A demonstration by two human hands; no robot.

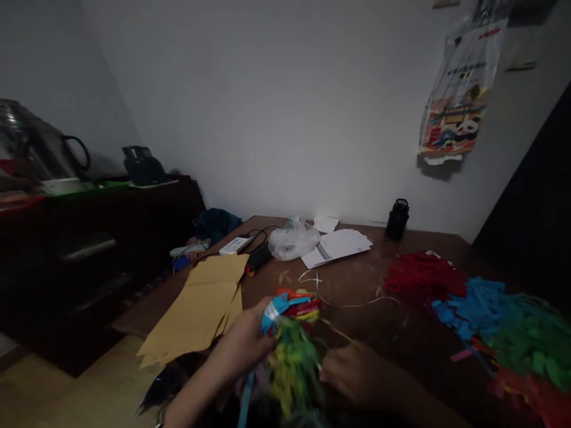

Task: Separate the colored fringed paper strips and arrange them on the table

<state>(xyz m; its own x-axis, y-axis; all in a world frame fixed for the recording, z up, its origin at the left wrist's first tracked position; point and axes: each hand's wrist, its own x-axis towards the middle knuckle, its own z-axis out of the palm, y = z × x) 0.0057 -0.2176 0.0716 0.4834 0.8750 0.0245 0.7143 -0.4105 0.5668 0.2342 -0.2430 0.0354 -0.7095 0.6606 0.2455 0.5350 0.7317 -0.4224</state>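
Note:
My left hand is closed round a bundle of coloured paper strips, with blue, red, yellow and green pieces sticking out above and below the fingers. My right hand sits just right of the bundle, fingers pinched at its green strips; the hand is blurred. A thin pale string trails from the bundle across the brown table.
Heaps of red, blue and green paper strips lie at the right. Brown envelopes hang over the table's left edge. White papers, a plastic bag, a black bottle stand behind. A dark cabinet is left.

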